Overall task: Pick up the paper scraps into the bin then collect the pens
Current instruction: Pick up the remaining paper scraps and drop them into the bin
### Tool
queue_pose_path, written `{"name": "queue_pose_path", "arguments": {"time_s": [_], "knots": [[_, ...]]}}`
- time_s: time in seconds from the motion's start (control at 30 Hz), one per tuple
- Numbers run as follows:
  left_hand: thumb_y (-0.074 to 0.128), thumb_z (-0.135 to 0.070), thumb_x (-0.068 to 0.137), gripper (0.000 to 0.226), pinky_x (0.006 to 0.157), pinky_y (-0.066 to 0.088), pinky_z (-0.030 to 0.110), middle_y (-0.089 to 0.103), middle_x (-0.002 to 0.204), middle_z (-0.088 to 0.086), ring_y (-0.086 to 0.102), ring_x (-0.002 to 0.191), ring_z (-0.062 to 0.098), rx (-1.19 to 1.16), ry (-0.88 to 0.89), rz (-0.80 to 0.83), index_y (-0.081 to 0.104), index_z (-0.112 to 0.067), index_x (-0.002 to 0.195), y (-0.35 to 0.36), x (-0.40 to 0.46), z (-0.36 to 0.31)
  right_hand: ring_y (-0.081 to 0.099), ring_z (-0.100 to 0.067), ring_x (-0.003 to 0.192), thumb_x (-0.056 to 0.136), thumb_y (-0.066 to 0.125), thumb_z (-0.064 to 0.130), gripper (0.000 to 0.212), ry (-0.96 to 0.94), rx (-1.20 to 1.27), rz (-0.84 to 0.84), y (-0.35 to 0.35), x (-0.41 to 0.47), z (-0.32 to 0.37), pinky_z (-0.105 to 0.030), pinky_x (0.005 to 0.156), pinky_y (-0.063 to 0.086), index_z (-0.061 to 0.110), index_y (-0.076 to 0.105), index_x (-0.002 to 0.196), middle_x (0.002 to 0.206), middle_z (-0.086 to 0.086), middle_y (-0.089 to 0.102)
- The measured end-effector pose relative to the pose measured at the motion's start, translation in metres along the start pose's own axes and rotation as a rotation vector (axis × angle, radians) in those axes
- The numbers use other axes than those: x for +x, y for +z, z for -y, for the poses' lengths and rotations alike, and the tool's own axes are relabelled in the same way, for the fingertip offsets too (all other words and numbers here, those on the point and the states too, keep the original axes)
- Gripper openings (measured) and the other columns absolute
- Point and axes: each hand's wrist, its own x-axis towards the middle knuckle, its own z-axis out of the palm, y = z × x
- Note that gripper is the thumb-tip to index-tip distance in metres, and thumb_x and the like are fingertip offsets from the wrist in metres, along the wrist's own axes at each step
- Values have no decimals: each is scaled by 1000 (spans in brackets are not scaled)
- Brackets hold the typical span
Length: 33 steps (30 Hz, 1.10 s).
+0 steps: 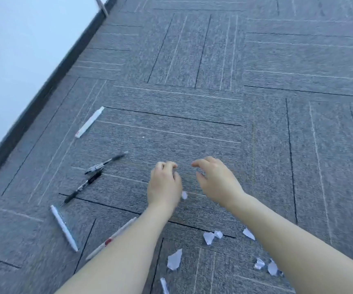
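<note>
Grey carpet tiles (192, 124) run beside a pale wall. My left hand (164, 183) and right hand (218, 181) hover apart, loosely curled, empty. Paper scraps (174, 259) lie nearer me, pens (64, 227) left; no bin visible. I'd pinch scraps singly first.
</note>
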Motion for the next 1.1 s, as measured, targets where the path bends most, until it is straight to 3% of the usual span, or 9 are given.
{"name": "queue_pose_path", "arguments": {"time_s": [0.2,0.4,0.63,0.77,0.9,1.0,1.1], "knots": [[43,-25,97,23,68,45,34,50,118,1,53,98,20,3,-133,-55,52,-20,117,-22,17,51,53,-26,114,98,46,26,33,-96,-121,72,40,80,49,-42,85,50,20,55,130,124,-4,58],[45,-22,96,17,68,48,31,49,110,-2,55,92,17,-99,-158,-49,52,-21,112,-19,15,68,59,-28,102,96,52,24,32,-72,-122,-6,64,158,87,-40,78,51,21,55,128,119,-3,59],[46,-20,96,24,74,50,34,52,112,-4,56,87,16,-220,-148,-4,52,-22,119,-26,19,80,50,-22,80,97,53,21,8,-30,-166,-71,85,188,97,-34,65,41,14,57,95,107,-7,59],[45,-20,96,22,75,50,33,52,111,-3,56,87,15,-231,-129,-6,54,-21,116,-26,17,82,51,-23,80,97,52,16,13,-53,-223,8,77,186,93,-34,66,42,5,59,96,109,-12,55],[47,-25,95,18,75,51,36,51,107,-3,56,82,16,-192,-67,10,56,-20,109,-23,9,84,50,-24,83,98,47,18,14,4,-83,-19,65,165,71,-31,69,34,8,53,92,100,-9,54],[51,-37,91,20,71,50,33,48,101,-7,55,78,13,-119,58,66,55,-23,106,-20,-3,86,54,-24,75,98,49,19,13,98,49,-139,47,140,42,-32,60,38,9,55,92,87,-7,59],[54,-48,87,29,73,45,27,47,101,-9,51,87,11,5,218,144,52,-24,105,-15,-15,91,55,-23,70,96,51,16,11,178,46,-177,23,114,7,-32,60,44,10,56,89,82,-8,61]]}}
